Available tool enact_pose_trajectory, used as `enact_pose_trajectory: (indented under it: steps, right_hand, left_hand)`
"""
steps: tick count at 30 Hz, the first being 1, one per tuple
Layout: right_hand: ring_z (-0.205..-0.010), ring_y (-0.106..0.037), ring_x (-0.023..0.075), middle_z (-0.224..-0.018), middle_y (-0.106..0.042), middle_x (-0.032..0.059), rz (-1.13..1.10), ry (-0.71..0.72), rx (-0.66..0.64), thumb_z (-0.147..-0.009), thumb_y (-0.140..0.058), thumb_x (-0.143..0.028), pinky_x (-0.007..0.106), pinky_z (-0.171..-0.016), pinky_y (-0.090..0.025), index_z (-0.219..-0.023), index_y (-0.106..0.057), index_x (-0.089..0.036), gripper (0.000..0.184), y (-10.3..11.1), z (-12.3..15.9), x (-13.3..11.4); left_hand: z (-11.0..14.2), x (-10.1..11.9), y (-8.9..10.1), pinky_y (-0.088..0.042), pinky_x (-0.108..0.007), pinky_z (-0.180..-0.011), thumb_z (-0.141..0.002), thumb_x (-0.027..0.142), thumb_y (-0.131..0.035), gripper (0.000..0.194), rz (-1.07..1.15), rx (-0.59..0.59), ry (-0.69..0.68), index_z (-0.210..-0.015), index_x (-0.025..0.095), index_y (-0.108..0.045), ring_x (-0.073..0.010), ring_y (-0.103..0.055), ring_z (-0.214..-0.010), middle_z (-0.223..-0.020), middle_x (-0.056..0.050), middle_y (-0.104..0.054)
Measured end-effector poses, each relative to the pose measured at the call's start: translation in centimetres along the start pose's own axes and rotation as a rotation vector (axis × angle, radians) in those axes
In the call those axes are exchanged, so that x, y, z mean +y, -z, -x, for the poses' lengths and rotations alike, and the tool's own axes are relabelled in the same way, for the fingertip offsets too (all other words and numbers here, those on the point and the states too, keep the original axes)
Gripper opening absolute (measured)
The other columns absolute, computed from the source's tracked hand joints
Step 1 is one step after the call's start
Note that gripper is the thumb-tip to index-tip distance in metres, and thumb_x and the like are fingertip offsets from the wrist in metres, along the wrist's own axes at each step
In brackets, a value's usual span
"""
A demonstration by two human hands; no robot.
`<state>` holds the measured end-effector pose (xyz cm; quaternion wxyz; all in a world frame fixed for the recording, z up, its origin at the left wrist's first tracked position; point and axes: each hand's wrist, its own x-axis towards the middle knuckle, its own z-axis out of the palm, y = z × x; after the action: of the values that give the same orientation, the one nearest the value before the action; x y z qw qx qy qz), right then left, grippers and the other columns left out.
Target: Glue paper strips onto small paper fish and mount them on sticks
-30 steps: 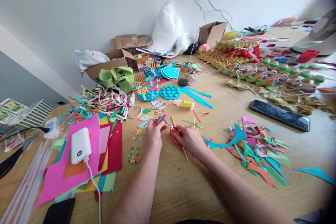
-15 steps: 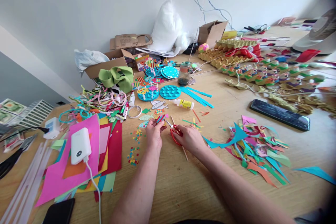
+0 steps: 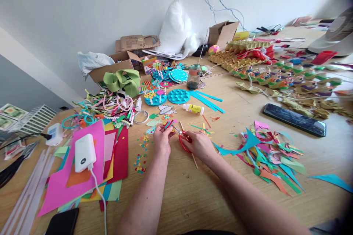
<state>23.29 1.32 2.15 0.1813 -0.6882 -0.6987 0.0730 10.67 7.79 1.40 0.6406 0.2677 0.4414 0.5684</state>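
Between the fingertips of my left hand (image 3: 162, 140) is a small piece of coloured paper (image 3: 169, 125), red and blue, partly covered by the fingers. My right hand (image 3: 200, 144) is closed round the red handles of a pair of scissors (image 3: 182, 140), whose blades point left at the paper. A thin wooden stick (image 3: 194, 161) lies under the right hand. Just beyond the left hand are paper fish (image 3: 153, 123), and paper dots (image 3: 140, 169) lie to its left. A glue bottle (image 3: 193, 109) lies on its side beyond the right hand.
Coloured paper sheets (image 3: 120, 154) and a white power bank (image 3: 85, 153) lie at left. Paper scraps (image 3: 275, 158) and a phone (image 3: 294, 120) are at right. Behind stand a glass jar (image 3: 193, 77), blue scalloped discs (image 3: 179, 96) and egg cartons (image 3: 231, 60).
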Motion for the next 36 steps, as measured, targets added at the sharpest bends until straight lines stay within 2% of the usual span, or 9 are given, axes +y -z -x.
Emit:
enact_pose_trajectory:
  steps: [36]
  right_hand:
    - [-0.063, -0.061, 0.0156, -0.066, -0.068, 0.0041, 0.027, -0.005, 0.045, -0.088, -0.046, -0.039, 0.025, -0.061, -0.03, -0.068, -0.058, -0.02, 0.03, -0.26, 0.11, 0.1]
  left_hand:
    - [-0.12, -0.1, -0.01, -0.051, -0.026, -0.057, -0.049, 0.014, -0.076, 0.035, 0.013, -0.013, 0.01, -0.07, 0.016, -0.048, -0.0106, -0.058, -0.059, -0.068, 0.0, -0.064]
